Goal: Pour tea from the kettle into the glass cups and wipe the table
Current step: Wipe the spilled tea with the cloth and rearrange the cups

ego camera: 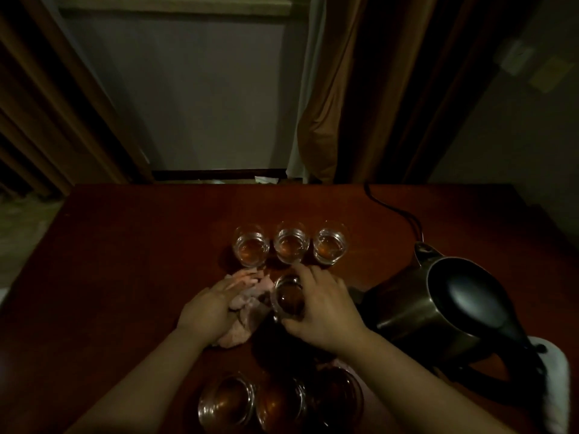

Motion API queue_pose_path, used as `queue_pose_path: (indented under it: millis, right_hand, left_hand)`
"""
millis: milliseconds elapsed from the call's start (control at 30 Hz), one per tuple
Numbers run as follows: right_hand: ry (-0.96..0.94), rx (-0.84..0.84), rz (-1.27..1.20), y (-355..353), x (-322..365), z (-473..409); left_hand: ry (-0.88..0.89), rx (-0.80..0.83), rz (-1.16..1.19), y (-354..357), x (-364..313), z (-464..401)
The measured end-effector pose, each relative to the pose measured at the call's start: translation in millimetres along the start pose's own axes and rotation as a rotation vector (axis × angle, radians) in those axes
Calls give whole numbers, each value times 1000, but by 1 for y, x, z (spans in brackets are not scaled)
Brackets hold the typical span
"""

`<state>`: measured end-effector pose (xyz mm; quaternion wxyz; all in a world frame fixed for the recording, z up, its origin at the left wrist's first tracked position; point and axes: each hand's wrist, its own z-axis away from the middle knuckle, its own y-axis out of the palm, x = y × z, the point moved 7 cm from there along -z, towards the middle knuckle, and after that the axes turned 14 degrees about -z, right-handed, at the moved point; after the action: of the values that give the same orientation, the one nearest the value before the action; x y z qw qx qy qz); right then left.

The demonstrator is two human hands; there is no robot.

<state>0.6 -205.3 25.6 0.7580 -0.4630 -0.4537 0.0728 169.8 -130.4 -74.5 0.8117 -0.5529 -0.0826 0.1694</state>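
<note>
1. Your left hand (216, 300) lies flat, fingers straight, pressing a pink cloth (241, 321) onto the table (125, 245); your right hand (322, 305) curls its fingers and thumb round the rim of one glass cup (288, 297), apparently lifting or shifting it so the cloth can reach the wood beneath.
2. Wiping looks under way, judging by where the cloth sits: bunched just beside the held cup, in the gap between the two rows of cups.
3. Dark wood runs to the far edge, where a curtain (344, 104) hangs beyond.
4. Your kettle (438, 308) stands on the right, spout turned away from you, close by your right wrist; its black cord (394, 211) trails off over the back edge. Parked there, it stays out of the wiping path yet within reach.
5. Three cups in the far row (289, 242) stand side by side, each holding amber tea, just beyond your fingertips.
6. Three more cups in the near row (279, 402) sit at the front edge between your forearms, also dark with tea, so pouring seems finished.
7. Something white (554, 386) shows at the lower right corner; what it is cannot be told.
</note>
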Motion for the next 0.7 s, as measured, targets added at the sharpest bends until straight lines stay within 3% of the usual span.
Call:
queue_pose_path:
  millis: [300,467,533,600,633,700]
  right_hand:
    - [147,-70,-37,-7,-29,-28]
    - [216,-83,-49,-6,-39,-36]
    - [249,-101,-67,-9,-44,-36]
    - [288,-115,-94,-12,-49,-35]
    - [299,-119,-94,-13,-52,-34]
    - [310,-120,-66,-13,-55,-33]
  left_hand:
    - [-363,-54,199,13,63,39]
    - [-462,26,157,16,75,66]
    - [-519,-76,152,-5,64,78]
    - [-411,-299,246,-31,45,91]
    - [-279,-334,331,-38,32,97]
    - [60,-157,380,-42,-7,110]
